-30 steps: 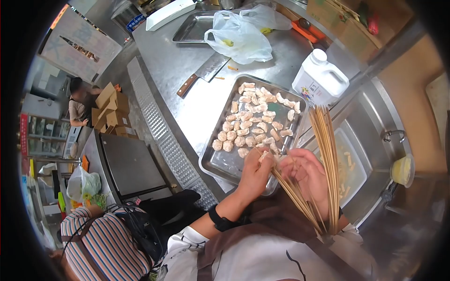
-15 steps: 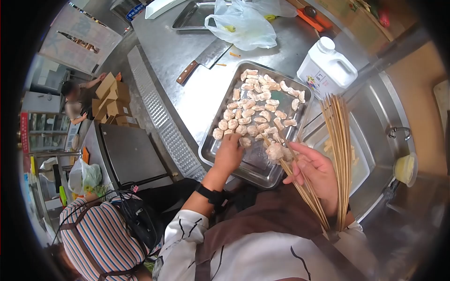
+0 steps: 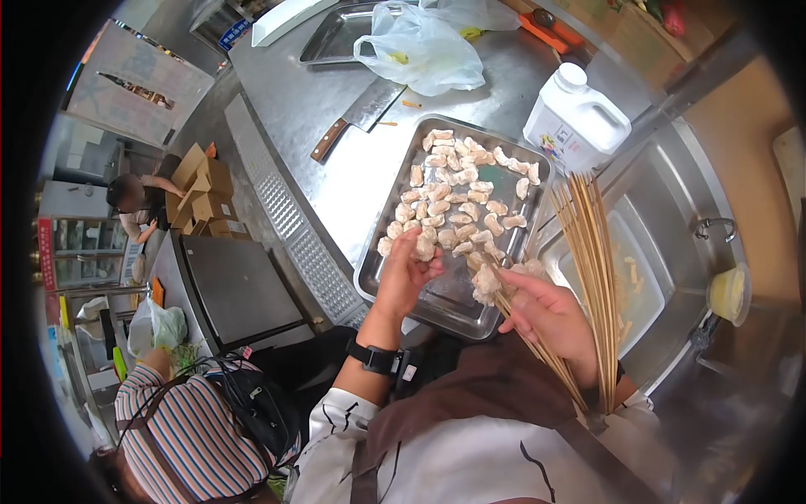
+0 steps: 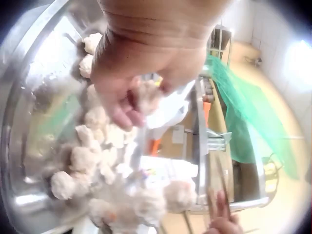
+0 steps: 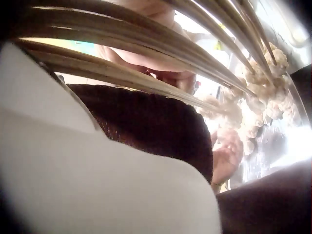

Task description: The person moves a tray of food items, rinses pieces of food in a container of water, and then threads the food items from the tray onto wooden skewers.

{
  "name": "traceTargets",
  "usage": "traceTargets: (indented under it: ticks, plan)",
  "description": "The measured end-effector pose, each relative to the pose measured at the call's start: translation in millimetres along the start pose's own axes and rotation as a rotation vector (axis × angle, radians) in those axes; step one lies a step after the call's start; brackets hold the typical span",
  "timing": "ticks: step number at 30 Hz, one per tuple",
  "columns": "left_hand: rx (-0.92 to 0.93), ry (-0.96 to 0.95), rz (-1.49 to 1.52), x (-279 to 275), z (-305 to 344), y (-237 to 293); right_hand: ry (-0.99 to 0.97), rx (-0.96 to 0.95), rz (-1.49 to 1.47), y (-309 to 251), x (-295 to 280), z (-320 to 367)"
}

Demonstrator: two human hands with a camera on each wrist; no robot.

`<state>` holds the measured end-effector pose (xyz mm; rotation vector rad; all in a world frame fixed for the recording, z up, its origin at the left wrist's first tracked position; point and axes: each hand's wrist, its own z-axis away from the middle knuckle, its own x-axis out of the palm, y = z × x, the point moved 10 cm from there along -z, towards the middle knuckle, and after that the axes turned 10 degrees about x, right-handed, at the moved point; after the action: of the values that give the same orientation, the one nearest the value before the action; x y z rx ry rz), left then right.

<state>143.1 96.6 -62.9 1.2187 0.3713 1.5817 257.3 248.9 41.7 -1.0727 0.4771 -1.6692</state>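
tray (image 3: 453, 304): steel, raw meat pieces spread inside.
skewer bundle (image 3: 588, 244): right hand (image 3: 550, 317) clenched round it, loaded tip over tray.
left hand (image 3: 405, 273): fingertips pinch one piece (image 3: 425, 249) above tray's near side.
risk: sharp tip jabs fingers; slippery piece drops.

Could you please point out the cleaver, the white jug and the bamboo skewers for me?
cleaver (image 3: 359, 116), head view, on the blade near the handle.
white jug (image 3: 578, 128), head view, on its body.
bamboo skewers (image 3: 588, 244), head view, on the fanned sticks.
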Motion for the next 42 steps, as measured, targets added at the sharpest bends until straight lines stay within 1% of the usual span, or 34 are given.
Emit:
traceTargets:
  ticks: [4,5,8,11,16,23,29,32,38,42]
  plan:
    - [-0.004,-0.104,0.245,40.8,4.3,17.2,-0.009,0.012,0.066,3.9,4.9,-0.9]
    - [0.011,-0.116,0.246,47.5,4.0,20.4,-0.003,0.023,0.091,3.3,6.4,-0.1]
    - [0.024,-0.078,0.211,62.8,9.3,27.4,0.009,0.04,0.156,2.5,10.2,3.0]
    - [0.008,0.017,0.182,63.9,12.5,27.6,0.004,0.028,0.185,6.4,11.6,2.9]
    - [0.042,0.001,0.126,68.6,14.9,28.7,0.018,0.002,0.173,8.5,9.6,4.0]
    - [0.071,-0.054,0.074,77.6,19.0,27.8,0.042,0.02,0.213,4.9,10.4,7.1]
    - [0.079,-0.056,-0.004,84.8,26.6,24.7,0.06,-0.015,0.225,4.8,9.9,7.2]
    - [0.069,-0.07,-0.097,88.1,32.0,21.5,0.076,-0.014,0.245,5.4,7.9,7.3]
    - [0.04,-0.011,-0.088,95.1,43.3,8.5,0.069,-0.036,0.159,9.6,7.8,3.4]
    - [0.051,-0.063,-0.052,103.3,46.8,1.5,0.086,-0.072,0.143,9.0,4.6,2.7]
